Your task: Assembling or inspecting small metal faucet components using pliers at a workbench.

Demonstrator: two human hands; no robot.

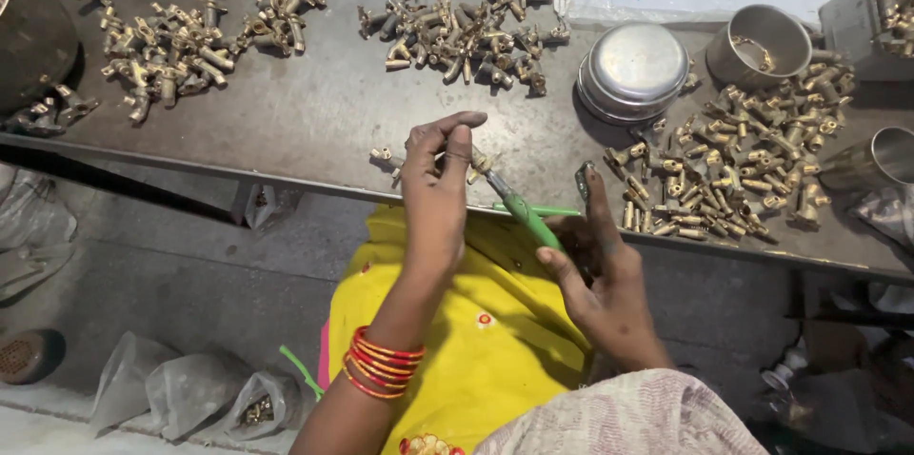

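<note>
Dark grey metal worktop [314, 122], concrete floor below with three clear plastic bags [186, 388]. Several heaps of small brass fittings [457, 31], one round steel lidded tin [636, 69], two steel cups [766, 41]. Left hand [436, 193] fingers pinched shut on one small brass fitting [476, 162] above the worktop edge. Right hand [595, 269] fingers closed around one green-handled tool [526, 212], tip touching that fitting.
</note>
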